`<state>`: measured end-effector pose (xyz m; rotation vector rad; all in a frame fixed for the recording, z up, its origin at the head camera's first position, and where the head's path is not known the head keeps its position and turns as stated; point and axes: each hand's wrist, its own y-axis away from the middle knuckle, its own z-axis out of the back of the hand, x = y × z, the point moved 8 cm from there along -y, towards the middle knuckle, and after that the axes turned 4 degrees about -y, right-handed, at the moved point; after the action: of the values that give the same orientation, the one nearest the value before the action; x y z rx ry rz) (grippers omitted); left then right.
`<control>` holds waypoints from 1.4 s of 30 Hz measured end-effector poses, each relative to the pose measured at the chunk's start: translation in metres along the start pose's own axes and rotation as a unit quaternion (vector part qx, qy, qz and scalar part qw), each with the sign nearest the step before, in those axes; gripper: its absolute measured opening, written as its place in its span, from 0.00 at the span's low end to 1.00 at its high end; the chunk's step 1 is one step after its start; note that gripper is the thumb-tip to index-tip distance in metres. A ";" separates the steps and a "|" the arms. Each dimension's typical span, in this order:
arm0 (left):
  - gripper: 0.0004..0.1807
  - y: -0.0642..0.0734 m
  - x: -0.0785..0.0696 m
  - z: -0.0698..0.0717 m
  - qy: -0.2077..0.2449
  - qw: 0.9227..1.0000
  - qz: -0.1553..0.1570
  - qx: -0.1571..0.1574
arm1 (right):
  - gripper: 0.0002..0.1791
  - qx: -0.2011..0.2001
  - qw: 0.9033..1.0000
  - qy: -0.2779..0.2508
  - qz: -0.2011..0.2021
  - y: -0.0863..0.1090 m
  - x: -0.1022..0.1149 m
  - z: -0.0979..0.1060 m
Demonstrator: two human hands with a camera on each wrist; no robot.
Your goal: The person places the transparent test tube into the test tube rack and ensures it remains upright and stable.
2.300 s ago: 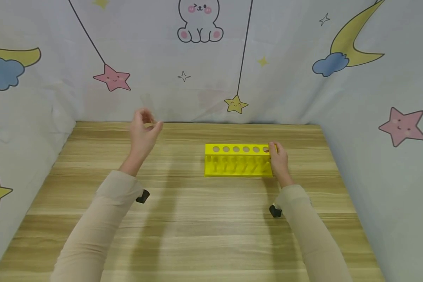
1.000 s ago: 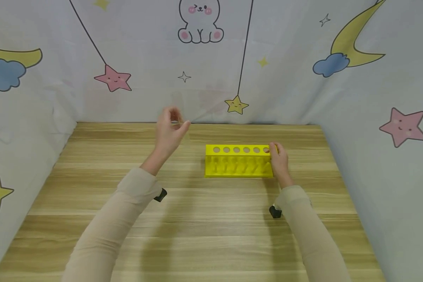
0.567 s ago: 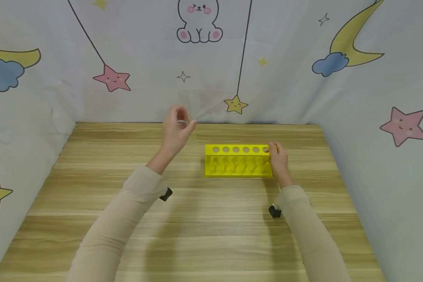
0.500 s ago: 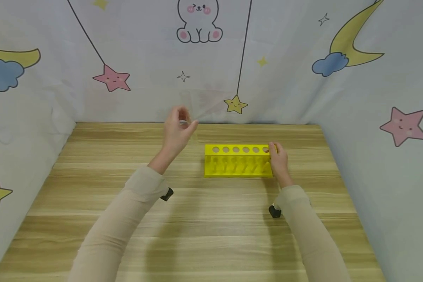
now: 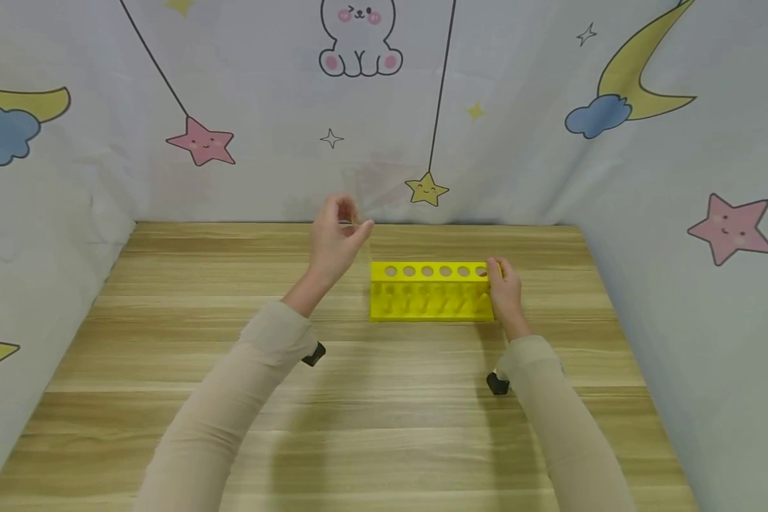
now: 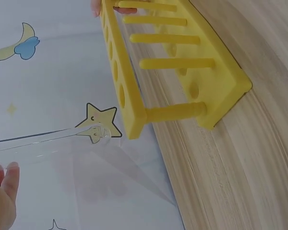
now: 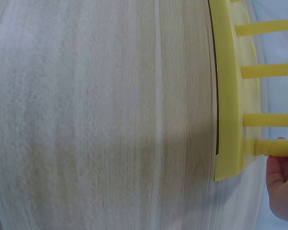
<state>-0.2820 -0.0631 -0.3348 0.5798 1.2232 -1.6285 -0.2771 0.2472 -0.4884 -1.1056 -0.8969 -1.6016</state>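
Observation:
In the head view my left hand (image 5: pixel 336 238) pinches a clear test tube between thumb and fingers, raised above the table beside the left end of a yellow test tube rack (image 5: pixel 436 273). The left wrist view shows the see-through test tube (image 6: pixel 53 143) better, its rounded end pointing toward the rack's top bar. The rack stands upright, with a row of round holes along its top and pegs below; no tubes show in it. My right hand (image 5: pixel 505 293) grips its right end, fingers around the end post (image 7: pixel 273 147) in the right wrist view.
The rack rests on a wood-grain table (image 5: pixel 384 427) toward its far side. A white cloth (image 5: pixel 275 92) printed with stars, moons and a bear hangs behind and along the sides. Dark wrist cameras (image 5: pixel 314 353) sit under both sleeves.
My left hand has moved right with the test tube, from the far left of the table up to the rack's left end. The right hand and rack stay in place.

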 end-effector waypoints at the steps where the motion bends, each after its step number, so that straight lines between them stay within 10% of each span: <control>1: 0.18 0.000 0.000 -0.001 0.002 1.000 0.002 0.000 | 0.27 0.000 1.000 0.000 0.000 0.000 0.000 0.000; 42: 0.19 0.001 -0.005 -0.036 0.028 1.000 0.010 0.007 | 0.26 -0.005 1.000 -0.020 -0.003 0.002 0.003 0.001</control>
<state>-0.2850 -0.0281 -0.3448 0.6473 1.2445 -1.6147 -0.2754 0.2467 -0.4856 -1.1460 -0.9215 -1.5952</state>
